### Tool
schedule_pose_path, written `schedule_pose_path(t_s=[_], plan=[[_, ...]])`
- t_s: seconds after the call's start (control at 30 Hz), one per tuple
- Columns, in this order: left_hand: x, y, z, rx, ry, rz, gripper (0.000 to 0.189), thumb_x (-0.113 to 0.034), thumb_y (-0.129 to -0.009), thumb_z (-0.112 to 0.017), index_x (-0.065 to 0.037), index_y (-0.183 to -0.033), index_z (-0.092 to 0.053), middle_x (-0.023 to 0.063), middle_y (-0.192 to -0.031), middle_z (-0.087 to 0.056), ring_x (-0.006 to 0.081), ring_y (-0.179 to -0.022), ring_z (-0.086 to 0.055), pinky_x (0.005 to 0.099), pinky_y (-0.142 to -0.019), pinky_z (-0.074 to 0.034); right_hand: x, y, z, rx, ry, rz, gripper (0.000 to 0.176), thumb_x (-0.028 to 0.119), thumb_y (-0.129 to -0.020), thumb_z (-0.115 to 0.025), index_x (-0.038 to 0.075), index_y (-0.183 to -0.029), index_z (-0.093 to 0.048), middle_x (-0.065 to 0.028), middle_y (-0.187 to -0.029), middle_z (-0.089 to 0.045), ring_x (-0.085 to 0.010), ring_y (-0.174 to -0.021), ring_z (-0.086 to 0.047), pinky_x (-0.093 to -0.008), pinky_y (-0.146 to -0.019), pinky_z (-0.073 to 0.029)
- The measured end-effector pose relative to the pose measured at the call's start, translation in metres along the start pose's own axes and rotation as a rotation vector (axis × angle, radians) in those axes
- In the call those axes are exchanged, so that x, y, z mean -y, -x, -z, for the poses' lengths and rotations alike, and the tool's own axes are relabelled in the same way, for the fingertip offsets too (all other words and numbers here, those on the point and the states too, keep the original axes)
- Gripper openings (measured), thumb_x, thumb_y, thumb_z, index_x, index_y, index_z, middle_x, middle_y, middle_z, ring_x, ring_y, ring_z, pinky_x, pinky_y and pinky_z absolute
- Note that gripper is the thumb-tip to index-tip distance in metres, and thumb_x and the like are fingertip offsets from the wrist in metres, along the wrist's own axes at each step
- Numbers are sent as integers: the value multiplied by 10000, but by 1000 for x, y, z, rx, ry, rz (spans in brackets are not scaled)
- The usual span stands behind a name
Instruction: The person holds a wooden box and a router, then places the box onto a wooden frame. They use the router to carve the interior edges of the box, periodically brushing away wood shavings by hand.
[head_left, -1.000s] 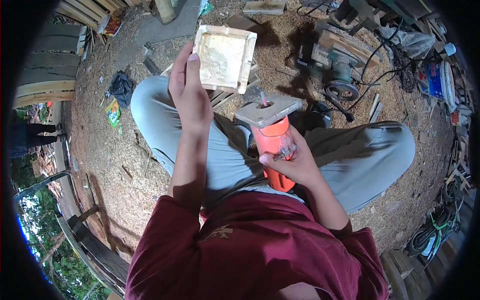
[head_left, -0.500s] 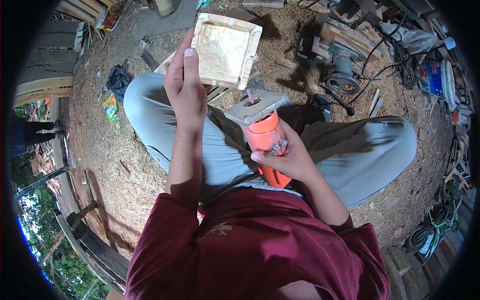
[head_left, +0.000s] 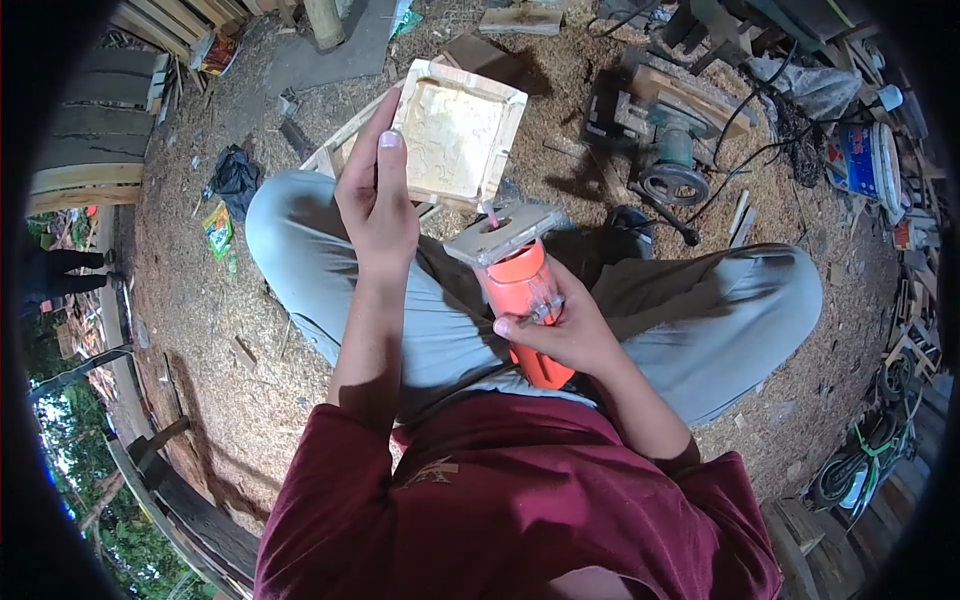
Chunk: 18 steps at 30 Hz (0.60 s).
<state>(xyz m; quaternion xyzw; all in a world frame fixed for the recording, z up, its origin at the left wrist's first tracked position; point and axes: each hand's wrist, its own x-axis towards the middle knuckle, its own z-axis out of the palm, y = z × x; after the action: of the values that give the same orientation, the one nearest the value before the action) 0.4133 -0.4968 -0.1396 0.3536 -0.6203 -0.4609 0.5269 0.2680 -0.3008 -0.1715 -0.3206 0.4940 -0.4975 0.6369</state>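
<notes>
My left hand (head_left: 378, 200) holds up a square wooden tray (head_left: 455, 140) by its left side, thumb along the rim and fingers behind. Its hollowed face, rough inside, is turned toward me. Below and to the right, my right hand (head_left: 575, 325) is wrapped round the orange body of a trim router (head_left: 518, 290), held over my lap. The router's flat base plate (head_left: 505, 232) faces up. From the plate's hole a thin pinkish bit (head_left: 490, 213) sticks out, its tip right at the tray's lower right corner.
A green-bodied machine with a round wheel (head_left: 675, 165) stands ahead on the sawdust floor (head_left: 270, 400), a black cable beside it. A black plastic bag (head_left: 235, 180) lies left of my knee. A blue bucket (head_left: 855, 160) is far right. Another person's legs (head_left: 75, 270) show at far left.
The tray and my left hand have come slightly down and right. The router has shifted a little left and down, and its bit now meets the tray's lower corner in view.
</notes>
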Motion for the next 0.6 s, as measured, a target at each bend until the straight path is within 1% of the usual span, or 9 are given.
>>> schedule_pose_path(t_s=[0.1,0.2,0.3,0.4,0.6], plan=[[0,0,0,-8,-53,32,446,-214,-1148,-502,41,-1509,-566,151,-1470,-648,181,-1322,-613,332,-1149,-438,1,0,-2,0,-25,-8,814,101,-859,-899,-2,-1540,-466,-47,-1345,-644,-125,-1206,-608,-333,-1071,-482],[-1,-1,-1,-32,-55,47,385,-137,-1132,-526,18,-1472,-617,140,-1452,-664,179,-1348,-592,319,-1161,-421,1,0,-2,4,-18,-11,809,104,-860,-899,-3,-1538,-469,-47,-1339,-647,-125,-1198,-609,-331,-1065,-485],[-1,0,-1,-35,-54,55,384,-138,-1128,-534,9,-1472,-622,140,-1455,-663,186,-1359,-588,329,-1169,-416,2,-2,-1,6,21,-9,803,110,-863,-897,-4,-1535,-472,-46,-1325,-650,-123,-1183,-613,-331,-1054,-491],[-2,1,-2,-36,-96,17,385,-142,-1125,-541,5,-1471,-624,141,-1459,-662,189,-1366,-585,332,-1175,-410,2,-3,-1,6,29,-20,794,117,-866,-896,-4,-1529,-477,-43,-1310,-652,-119,-1165,-617,-331,-1043,-497],[1,3,1,-16,-103,38,386,-139,-1121,-545,5,-1470,-625,143,-1460,-660,191,-1369,-583,335,-1178,-407,-3,-2,0,-5,28,-16,781,120,-864,-898,0,-1517,-487,-40,-1284,-657,-114,-1146,-618,-326,-1025,-505]])
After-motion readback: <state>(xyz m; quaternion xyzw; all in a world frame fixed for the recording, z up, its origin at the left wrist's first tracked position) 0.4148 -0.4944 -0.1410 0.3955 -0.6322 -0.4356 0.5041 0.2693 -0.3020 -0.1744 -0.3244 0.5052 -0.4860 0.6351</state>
